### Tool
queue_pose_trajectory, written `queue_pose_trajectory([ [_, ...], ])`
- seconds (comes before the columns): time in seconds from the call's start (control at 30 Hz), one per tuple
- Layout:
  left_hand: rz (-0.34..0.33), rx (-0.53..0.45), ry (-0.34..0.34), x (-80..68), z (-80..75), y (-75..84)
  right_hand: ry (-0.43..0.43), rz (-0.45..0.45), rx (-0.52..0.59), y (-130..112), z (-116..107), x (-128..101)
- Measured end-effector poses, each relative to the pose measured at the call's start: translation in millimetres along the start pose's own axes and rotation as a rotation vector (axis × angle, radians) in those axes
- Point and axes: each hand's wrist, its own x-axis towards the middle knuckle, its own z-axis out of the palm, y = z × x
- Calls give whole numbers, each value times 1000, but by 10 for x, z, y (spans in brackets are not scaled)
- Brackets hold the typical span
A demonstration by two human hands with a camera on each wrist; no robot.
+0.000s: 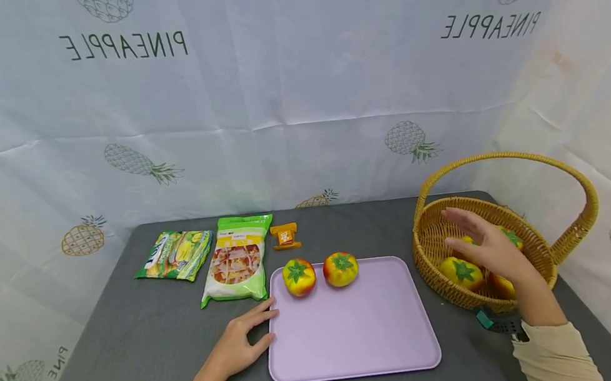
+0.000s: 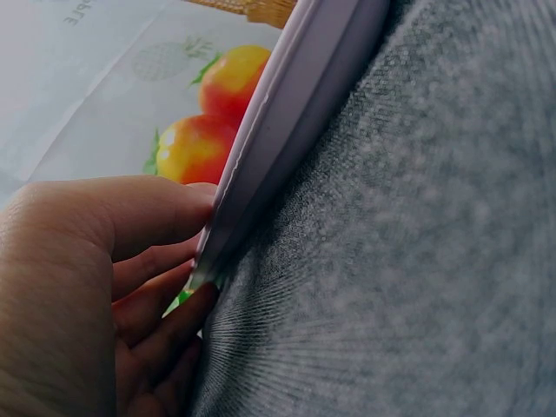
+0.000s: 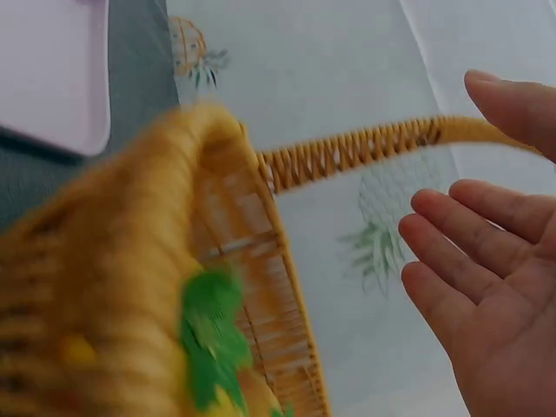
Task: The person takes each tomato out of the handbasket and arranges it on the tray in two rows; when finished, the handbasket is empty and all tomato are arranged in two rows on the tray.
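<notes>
A lilac tray (image 1: 356, 335) lies on the grey table, with two red-yellow tomatoes (image 1: 299, 276) (image 1: 340, 269) at its far edge. My left hand (image 1: 240, 342) rests on the table, its fingers (image 2: 130, 217) touching the tray's left rim (image 2: 295, 113). My right hand (image 1: 489, 245) hovers open over the wicker basket (image 1: 430, 245), fingers (image 3: 469, 252) spread above several more tomatoes (image 1: 462, 272). In the right wrist view the basket wall (image 3: 113, 287) and handle (image 3: 365, 152) fill the frame, blurred.
Two snack bags (image 1: 176, 254) (image 1: 237, 264) and a small orange clip (image 1: 285, 235) lie at the table's far left side. A pineapple-print cloth (image 1: 294, 91) hangs behind. The basket's tall handle (image 1: 505, 158) arches over my right hand.
</notes>
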Motion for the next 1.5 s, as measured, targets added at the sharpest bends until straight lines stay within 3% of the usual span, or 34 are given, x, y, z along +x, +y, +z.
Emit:
queue_pose_trajectory([
  [0.2, 2, -2, -4, 1, -3, -2, 55, 43, -31, 160, -266, -77],
  [0.4, 9, -5, -2, -2, -11, -2, 51, 171, -111, 327, -505, -133],
  [0.7, -2, 2, -10, 8, -23, 3, 4, 218, -162, 593, -742, -96],
  [1.17, -16, 6, -17, 17, -20, 8, -163, 401, -215, 773, -826, 56],
  [1.5, -18, -5, -17, 10, -9, 6, -240, 417, -291, 898, -813, 94],
])
